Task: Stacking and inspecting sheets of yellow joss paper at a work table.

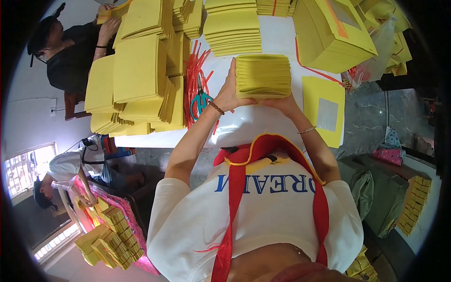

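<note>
Between my two hands, a thick stack of folded yellow paper [263, 77] is held on edge above the white table, its layered edges facing up. My left hand [229, 94] presses its left side, with the fingers along it and the thumb at the near edge. My right hand [282, 104] grips the near right corner; part of its fingers is hidden behind the stack. Left of my left hand lie scissors with teal handles [200, 99] on a bundle of red plastic strips [193, 77]. To the right is a flat yellow sheet with a silver rectangle [324, 113].
Tall piles of yellow paper [141, 70] crowd the table's left side. More stacks [232, 30] stand at the far edge, and a big block of sheets [329, 42] at the far right. A person in black [70, 56] handles yellow paper at left; another [75, 162] works lower left.
</note>
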Demonstrator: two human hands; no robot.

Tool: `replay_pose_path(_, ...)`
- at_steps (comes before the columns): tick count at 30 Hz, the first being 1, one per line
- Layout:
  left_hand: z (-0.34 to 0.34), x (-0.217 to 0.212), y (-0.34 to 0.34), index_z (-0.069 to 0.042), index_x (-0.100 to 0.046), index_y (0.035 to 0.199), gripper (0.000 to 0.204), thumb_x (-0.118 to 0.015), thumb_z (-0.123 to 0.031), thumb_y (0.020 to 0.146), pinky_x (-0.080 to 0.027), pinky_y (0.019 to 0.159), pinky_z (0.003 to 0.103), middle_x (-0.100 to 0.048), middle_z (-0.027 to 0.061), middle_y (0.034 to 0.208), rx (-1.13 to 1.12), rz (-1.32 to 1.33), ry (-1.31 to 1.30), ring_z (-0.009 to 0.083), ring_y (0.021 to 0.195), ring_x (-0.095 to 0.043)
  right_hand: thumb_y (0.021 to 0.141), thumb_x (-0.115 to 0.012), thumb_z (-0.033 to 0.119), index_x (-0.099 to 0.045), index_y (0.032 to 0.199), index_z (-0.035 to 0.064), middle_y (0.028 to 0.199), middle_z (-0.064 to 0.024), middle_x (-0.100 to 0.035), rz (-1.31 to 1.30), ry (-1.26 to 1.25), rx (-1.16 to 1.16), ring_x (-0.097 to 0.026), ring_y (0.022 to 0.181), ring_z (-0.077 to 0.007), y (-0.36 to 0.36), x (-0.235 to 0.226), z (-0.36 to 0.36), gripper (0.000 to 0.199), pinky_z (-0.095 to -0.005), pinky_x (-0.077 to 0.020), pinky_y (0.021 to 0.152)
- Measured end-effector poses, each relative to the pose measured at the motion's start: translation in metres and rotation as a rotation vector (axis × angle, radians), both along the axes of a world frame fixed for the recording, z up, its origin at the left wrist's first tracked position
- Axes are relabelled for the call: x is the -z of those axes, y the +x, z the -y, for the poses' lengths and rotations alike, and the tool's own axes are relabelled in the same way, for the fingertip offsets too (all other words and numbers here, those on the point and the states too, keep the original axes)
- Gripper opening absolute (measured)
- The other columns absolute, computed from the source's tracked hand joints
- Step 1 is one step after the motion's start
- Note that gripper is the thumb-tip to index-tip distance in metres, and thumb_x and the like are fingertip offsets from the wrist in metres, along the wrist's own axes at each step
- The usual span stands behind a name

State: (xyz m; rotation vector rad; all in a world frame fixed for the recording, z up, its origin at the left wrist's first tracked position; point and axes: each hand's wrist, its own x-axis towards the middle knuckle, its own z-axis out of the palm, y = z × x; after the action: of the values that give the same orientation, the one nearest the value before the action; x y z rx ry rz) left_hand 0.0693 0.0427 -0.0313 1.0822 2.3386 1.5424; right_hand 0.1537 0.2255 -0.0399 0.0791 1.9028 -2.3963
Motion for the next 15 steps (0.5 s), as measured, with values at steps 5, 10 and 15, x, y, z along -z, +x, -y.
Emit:
replay_pose_path(5,0.0,0.003,-0.01,-0.001,-0.012,0.131,0.111,-0.081,-0.016,0.045,-0.029,0.101,0.035,-0.035,0.0169,0.124,0.134,0.088,-0.075,0.0301,0.118,-0.035,0.055,-0.081,0.011,0.013,0.137,0.0113,0.139,-0.0084,-0.018,-0.053,0.128,-0.041,-0.021,0.129,-0.0206,0.003,-0.003,-0.002,0.125,-0.0363,-0.0266,0.104)
replay_pose_path(10,0.001,0.005,-0.008,-0.001,-0.011,0.132,0.112,-0.081,-0.016,0.046,-0.03,0.101,0.034,-0.035,0.0165,0.124,0.078,0.012,-0.074,0.0298,0.118,-0.036,0.054,-0.082,0.011,0.012,0.137,0.0098,0.139,-0.0084,-0.017,-0.159,0.295,0.023,-0.02,0.129,-0.0203,-0.005,0.009,-0.016,0.125,-0.0362,-0.0268,0.104)
replay_pose_path(15,0.006,0.02,-0.013,-0.001,-0.009,0.132,0.114,-0.081,-0.017,0.046,-0.029,0.101,0.034,-0.033,0.0172,0.126,0.161,-0.061,-0.184,0.0308,0.118,-0.035,0.055,-0.082,0.013,0.01,0.137,0.0099,0.139,-0.0078,-0.017,-0.116,0.166,-0.056,-0.021,0.129,-0.0202,-0.006,0.003,-0.01,0.124,-0.0358,-0.0274,0.103)
